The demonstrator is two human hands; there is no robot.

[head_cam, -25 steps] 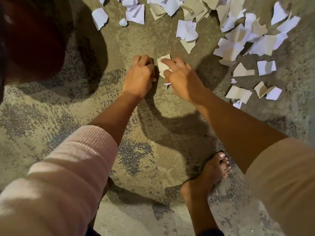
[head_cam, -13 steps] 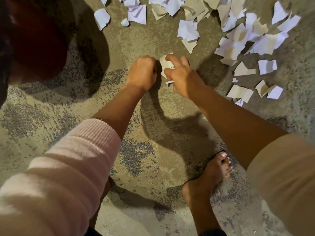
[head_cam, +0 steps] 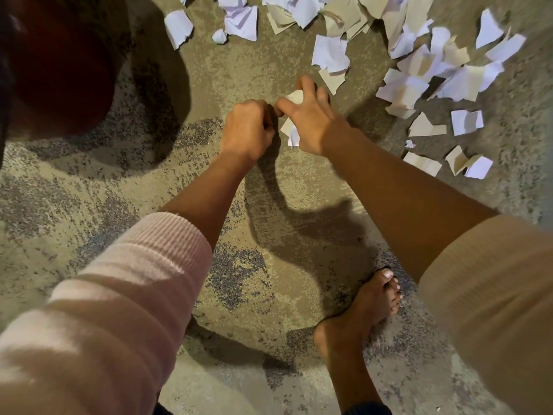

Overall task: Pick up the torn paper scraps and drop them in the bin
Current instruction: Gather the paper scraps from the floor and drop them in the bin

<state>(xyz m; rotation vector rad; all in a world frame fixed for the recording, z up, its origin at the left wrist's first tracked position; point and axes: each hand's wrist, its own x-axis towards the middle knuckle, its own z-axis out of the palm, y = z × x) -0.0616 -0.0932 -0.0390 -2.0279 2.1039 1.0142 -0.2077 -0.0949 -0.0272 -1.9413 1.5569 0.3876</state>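
Torn white and beige paper scraps (head_cam: pixel 404 91) lie scattered over the carpet along the top and right. My right hand (head_cam: pixel 311 121) grips a small bunch of scraps (head_cam: pixel 292 133); paper sticks out above its fingers and below its palm. My left hand (head_cam: pixel 248 130) is curled into a fist right beside it, touching the right thumb. No paper shows in the left fist, and its inside is hidden. A dark red round bin (head_cam: pixel 59 70) stands at the upper left, partly out of view.
More scraps lie at the top left (head_cam: pixel 179 26), top middle (head_cam: pixel 329 53) and far right (head_cam: pixel 422 163). My bare foot (head_cam: pixel 368 310) stands on the mottled carpet (head_cam: pixel 149 190) below my right arm.
The right hand has closed further round the scrap, bunching it up, and moved slightly up and right. The left fist has stayed beside it.
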